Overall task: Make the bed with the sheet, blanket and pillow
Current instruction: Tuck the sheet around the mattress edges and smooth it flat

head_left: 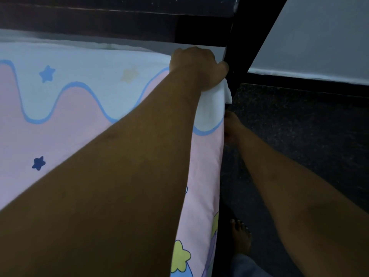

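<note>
Sheet [83, 108], pink and pale blue with stars and a wavy blue line, lies spread flat over the mattress and fills the left and centre of the view. Its long edge runs along the mattress side, from near the camera away toward the far corner by the dark bed post [242, 56]. A white bunch of sheet corner [214, 100] sticks out at that corner, just beside the post.

Left hand [196, 66] is on top at the corner, fingers curled and clamped round the bunched corner cloth. Right hand [232, 125] sits lower, at the mattress side edge just under the bunch; its fingers go in behind the edge and are hidden, so cannot tell if they pinch anything.

Judgement: step is tucking the sheet corner; early in the task, no blanket or pillow in view. The loose corner lies directly under the left hand and just above the right, so the left is nearer; the tuck probably goes down between mattress and post.

Bare foot [240, 236] on the dark floor [299, 126], grey wall [319, 37] behind.
</note>
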`<state>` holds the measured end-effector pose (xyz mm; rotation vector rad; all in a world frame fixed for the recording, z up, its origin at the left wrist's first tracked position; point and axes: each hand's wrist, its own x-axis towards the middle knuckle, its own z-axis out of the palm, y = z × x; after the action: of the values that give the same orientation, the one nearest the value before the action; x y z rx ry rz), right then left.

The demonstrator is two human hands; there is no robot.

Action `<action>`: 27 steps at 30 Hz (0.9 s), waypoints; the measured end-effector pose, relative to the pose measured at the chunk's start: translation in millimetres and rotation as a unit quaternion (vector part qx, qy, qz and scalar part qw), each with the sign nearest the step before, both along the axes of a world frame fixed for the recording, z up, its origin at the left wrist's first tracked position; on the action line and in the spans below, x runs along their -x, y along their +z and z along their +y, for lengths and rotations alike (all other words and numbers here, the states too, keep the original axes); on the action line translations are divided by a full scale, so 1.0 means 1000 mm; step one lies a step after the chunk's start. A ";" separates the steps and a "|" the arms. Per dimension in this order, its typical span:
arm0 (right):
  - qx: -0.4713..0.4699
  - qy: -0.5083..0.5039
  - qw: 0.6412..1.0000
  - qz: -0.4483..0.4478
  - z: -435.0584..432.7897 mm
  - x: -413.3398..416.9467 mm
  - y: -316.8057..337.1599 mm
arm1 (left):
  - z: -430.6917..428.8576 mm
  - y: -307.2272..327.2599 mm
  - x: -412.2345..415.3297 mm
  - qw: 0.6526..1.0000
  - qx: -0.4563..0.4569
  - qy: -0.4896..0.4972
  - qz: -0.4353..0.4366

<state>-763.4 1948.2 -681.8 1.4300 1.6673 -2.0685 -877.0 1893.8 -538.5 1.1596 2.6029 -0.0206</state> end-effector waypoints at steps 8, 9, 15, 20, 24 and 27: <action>-0.236 0.113 0.963 -0.059 0.012 -0.001 -0.012 | 0.000 -0.001 0.002 1.000 -0.015 0.008 -0.001; -0.259 0.127 0.955 -0.065 0.012 0.000 -0.011 | 0.000 0.000 0.002 1.000 -0.018 0.010 -0.001; -0.311 0.129 0.936 -0.106 0.008 0.003 -0.015 | 0.000 0.007 0.000 1.000 -0.006 0.010 0.000; -0.322 0.072 0.943 -0.054 0.003 0.005 -0.016 | 0.003 0.002 0.000 1.000 0.013 0.010 0.019; -0.218 -0.118 0.968 0.037 -0.004 -0.011 -0.016 | 0.007 0.000 0.002 0.999 0.024 0.018 0.014; -0.138 -0.237 0.947 0.165 -0.018 -0.024 -0.011 | 0.009 0.000 0.001 0.999 0.037 0.029 0.006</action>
<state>-739.1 1930.5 -693.3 1.8002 1.9580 -2.5248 -878.0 1903.1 -538.2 1.0621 2.6207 -0.1094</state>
